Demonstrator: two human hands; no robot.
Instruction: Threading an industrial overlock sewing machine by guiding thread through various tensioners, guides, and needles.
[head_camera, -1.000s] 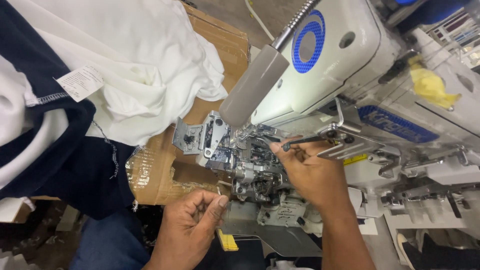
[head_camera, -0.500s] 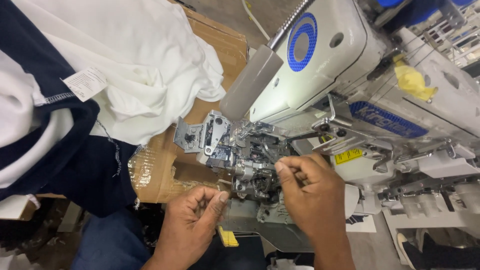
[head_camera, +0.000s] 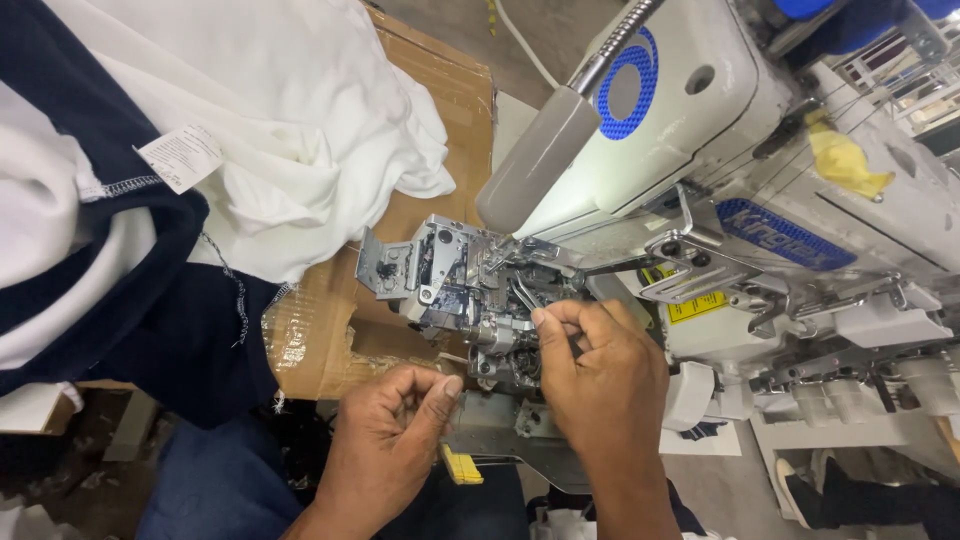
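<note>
A white industrial sewing machine (head_camera: 700, 130) with a blue ring mark fills the upper right. Its metal stitching mechanism (head_camera: 450, 280) stands exposed at the centre. My right hand (head_camera: 600, 370) reaches into that mechanism, with thumb and forefinger pinched together beside a curved metal part (head_camera: 522, 292). Whatever lies between the fingertips is too small to see. My left hand (head_camera: 390, 440) hovers just below and to the left of the mechanism, thumb pressed against forefinger, with nothing visible in it.
A grey lamp head (head_camera: 540, 160) on a flexible neck hangs over the mechanism. White fabric (head_camera: 300, 130) and navy fabric (head_camera: 170, 330) lie heaped on cardboard (head_camera: 440, 100) at left. A yellow rag (head_camera: 845, 160) sits on the machine, and a small yellow piece (head_camera: 462, 466) lies below.
My right hand has moved down and left from the machine's levers into the stitching mechanism. My left hand has stayed in nearly the same spot, still pinched.
</note>
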